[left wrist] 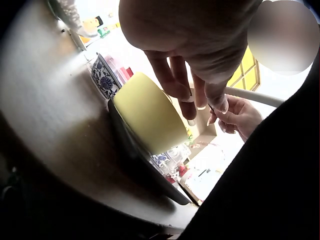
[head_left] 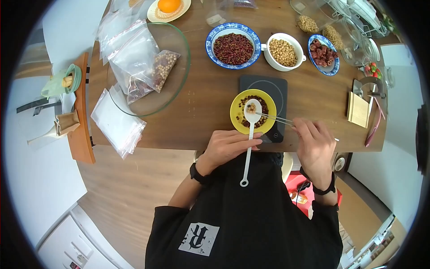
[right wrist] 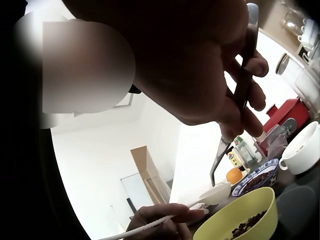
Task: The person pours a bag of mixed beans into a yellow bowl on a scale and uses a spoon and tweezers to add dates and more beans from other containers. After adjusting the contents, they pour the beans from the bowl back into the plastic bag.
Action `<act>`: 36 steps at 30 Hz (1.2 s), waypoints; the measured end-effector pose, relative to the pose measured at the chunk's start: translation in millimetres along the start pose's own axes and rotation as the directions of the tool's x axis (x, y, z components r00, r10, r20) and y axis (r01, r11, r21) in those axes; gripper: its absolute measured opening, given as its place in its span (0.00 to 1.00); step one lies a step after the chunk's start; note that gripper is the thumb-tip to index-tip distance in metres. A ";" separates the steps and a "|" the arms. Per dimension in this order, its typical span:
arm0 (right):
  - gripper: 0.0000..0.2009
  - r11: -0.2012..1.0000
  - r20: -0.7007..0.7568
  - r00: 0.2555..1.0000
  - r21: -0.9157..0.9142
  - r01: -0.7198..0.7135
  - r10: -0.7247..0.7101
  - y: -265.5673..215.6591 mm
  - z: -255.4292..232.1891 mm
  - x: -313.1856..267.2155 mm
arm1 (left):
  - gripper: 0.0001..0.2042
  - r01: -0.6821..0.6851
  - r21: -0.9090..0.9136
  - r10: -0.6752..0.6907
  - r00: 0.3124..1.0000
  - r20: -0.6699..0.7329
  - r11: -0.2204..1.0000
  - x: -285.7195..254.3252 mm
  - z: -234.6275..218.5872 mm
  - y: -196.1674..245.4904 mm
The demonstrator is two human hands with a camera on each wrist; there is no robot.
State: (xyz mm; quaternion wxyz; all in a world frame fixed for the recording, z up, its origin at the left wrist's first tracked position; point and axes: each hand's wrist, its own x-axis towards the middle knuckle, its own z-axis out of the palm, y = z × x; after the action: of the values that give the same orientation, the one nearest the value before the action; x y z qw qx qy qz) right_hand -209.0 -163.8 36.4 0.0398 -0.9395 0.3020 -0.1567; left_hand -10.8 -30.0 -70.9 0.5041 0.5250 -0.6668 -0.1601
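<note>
The left hand (head_left: 228, 147) pinches the handle of a white spoon (head_left: 247, 162), whose bowl, with a few pale beans in it, is over a yellow bowl (head_left: 234, 117). Dark and pale beans lie in that yellow bowl (right wrist: 267, 220), which stands on a black hot plate (head_left: 278, 96). Metal tweezers (head_left: 280, 119) are gripped by the right hand (head_left: 316, 150), their tips at the spoon's bowl. In the right wrist view the right hand (right wrist: 200, 65) curls round the tweezers. The left hand (left wrist: 195, 55) is beside the yellow bowl (left wrist: 150, 115) in the left wrist view.
Behind stand a blue-patterned bowl of red beans (head_left: 233, 48), a white pot of pale beans (head_left: 283, 51) and a dish of dried red fruit (head_left: 323, 54). Plastic bags (head_left: 134, 58) lie in a glass bowl (head_left: 188, 58) at left, with more bags (head_left: 117, 121) near the front edge.
</note>
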 end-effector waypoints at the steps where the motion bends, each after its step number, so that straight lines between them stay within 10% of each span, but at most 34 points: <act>1: 0.13 1.000 -0.006 1.000 -0.004 0.011 -0.011 -1.7 1.7 1.3 | 0.17 0.005 -0.008 -0.005 1.000 -0.003 1.000 0.1 0.3 0.3; 36: 0.14 0.993 0.027 0.994 -0.045 -0.107 0.108 -6.3 -1.7 0.5 | 0.17 0.025 0.040 -0.025 1.000 0.001 0.999 -10.4 -3.9 -4.0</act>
State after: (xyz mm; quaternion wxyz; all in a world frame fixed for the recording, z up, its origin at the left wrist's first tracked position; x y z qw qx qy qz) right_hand -205.6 -158.8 39.3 0.0324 -0.9248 0.3548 -0.1338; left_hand -6.0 -21.4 -77.4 0.4909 0.5430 -0.6638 -0.1535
